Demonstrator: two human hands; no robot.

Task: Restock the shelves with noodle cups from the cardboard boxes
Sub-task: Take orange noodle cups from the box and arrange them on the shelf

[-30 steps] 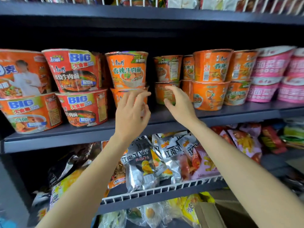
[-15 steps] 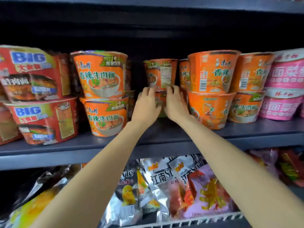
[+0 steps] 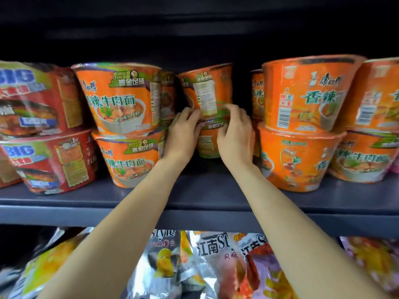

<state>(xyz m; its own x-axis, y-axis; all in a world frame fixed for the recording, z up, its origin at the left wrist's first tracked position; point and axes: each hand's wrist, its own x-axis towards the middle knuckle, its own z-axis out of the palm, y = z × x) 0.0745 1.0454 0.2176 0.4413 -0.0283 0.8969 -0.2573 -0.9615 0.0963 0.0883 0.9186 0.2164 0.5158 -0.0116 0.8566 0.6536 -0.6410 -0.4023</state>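
We reach deep into the dark shelf [image 3: 211, 190] with both arms, to a stack of two orange noodle cups set back behind the front row. Our left hand [image 3: 183, 137] curls its fingers against the left side of the stack, right where the upper cup [image 3: 206, 89] sits on the lower cup [image 3: 208, 143], and our right hand [image 3: 235, 137] does the same from the right, fingertips bent over the seam between the two. So both hands are clamped on the pair, one from each side, though motion blur keeps us from saying which cup each finger presses. The upper cup leans slightly to the right. Just left of our hands stand two more orange cups [image 3: 121, 100], stacked at the shelf's front, and beyond them red cups marked BIG [image 3: 41, 100], also two high. To the right another orange stack [image 3: 302, 93] stands closer to the edge, with further orange cups beside it. Below the shelf, silver and coloured snack bags [image 3: 207, 266] lie packed together under our forearms.
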